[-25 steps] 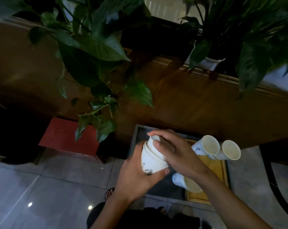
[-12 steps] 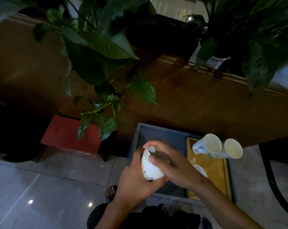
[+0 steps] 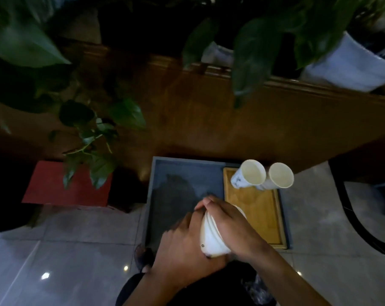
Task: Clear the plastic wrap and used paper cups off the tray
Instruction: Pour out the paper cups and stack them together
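A stack of nested white paper cups is held over the near part of the grey tray, which sits on the tiled floor; several rims show in the stack, at least three, though the exact count cannot be told. Two more paper cups stand side by side, touching, at the far end of the tray's one wooden board, both open mouths facing up. The left hand wraps around the lower side of the stack, fingers curled against it. The right hand lies over the top and right side of the stack, fingers bent round its rims, with the fingertips meeting near the top edge. No plastic wrap can be made out on the tray. Left of the tray sits one red box, partly covered by hanging leaves. Beyond the tray rises a brown wooden worktop, carrying two white plant pots at its far edge.
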`<state>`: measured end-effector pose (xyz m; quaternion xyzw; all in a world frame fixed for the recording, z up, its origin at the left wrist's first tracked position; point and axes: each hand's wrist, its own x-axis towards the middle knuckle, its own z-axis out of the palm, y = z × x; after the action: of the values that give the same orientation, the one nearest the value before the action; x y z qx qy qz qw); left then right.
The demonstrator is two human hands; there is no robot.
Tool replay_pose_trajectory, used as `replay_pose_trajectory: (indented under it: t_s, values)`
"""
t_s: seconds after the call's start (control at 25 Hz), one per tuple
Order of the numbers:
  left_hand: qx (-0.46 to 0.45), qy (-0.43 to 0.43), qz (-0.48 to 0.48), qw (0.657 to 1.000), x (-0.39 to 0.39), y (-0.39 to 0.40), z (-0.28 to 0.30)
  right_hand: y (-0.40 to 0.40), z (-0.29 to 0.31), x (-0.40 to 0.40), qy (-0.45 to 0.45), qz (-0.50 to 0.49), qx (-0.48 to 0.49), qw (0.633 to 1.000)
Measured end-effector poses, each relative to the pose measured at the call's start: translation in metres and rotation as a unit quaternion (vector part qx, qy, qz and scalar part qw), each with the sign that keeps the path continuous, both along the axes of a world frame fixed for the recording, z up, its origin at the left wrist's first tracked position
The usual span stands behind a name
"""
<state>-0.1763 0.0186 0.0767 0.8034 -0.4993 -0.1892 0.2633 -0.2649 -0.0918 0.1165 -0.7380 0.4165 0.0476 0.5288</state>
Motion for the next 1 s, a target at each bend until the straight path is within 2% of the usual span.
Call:
replay_pose_trajectory:
  t_s: [0.16,0.28,0.44,0.56,0.68,0.76,0.84,1.0]
  values:
    - [0.034,-0.014,-0.001,0.999,-0.033,-0.029,0.005,-0.034,0.002,-0.037,0.01,-0.079,0.0,0.997]
    - [0.037,-0.016,0.013,0.999,-0.056,-0.05,0.014,-0.049,-0.005,-0.063,-0.035,-0.113,0.03,0.992]
    - [0.065,-0.045,0.018,0.997,-0.086,-0.076,0.027,-0.052,-0.019,-0.086,-0.04,-0.245,0.047,0.968]
    - [0.119,-0.057,-0.012,0.991,-0.101,-0.089,0.028,-0.064,-0.029,-0.101,-0.038,-0.241,0.096,0.965]
    - [0.196,0.004,-0.019,0.98,-0.105,-0.093,0.028,-0.071,-0.029,-0.11,-0.039,-0.196,0.157,0.967]
    - [0.229,0.088,-0.028,0.969,-0.104,-0.096,0.03,-0.083,-0.027,-0.117,-0.037,-0.166,0.166,0.971]
    - [0.23,0.171,-0.032,0.958,-0.099,-0.095,0.031,-0.104,-0.027,-0.127,-0.027,-0.182,0.176,0.967]
    - [0.24,0.227,-0.038,0.943,-0.092,-0.083,0.032,-0.14,-0.031,-0.151,-0.038,-0.216,0.212,0.952]
